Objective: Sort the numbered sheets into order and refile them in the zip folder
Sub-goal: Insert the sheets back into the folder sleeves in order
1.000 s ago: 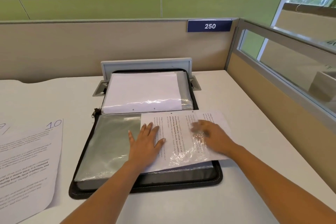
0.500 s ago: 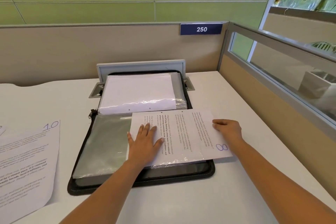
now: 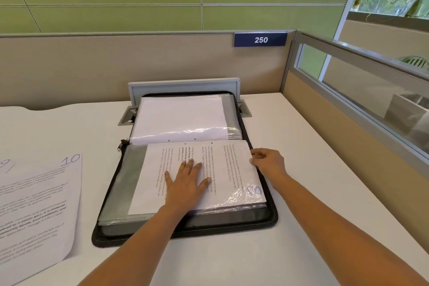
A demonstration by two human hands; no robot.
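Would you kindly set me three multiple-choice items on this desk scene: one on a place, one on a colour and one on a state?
1. Where is sheet 10 relative to the folder? A inside it; B on the desk to its left; C to its right.
2. What colour is the 250 sign? A red; B blue; C yellow.
3. How is the left hand? A flat on sheet 8; B gripping the zip; C off the desk.
Key: 1B, it lies left of the folder's edge; 2B, white digits on blue; 3A, straight fingers spread on the page.

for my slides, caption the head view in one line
Left hand flat on a sheet in the open zip folder, right hand pinching its edge.
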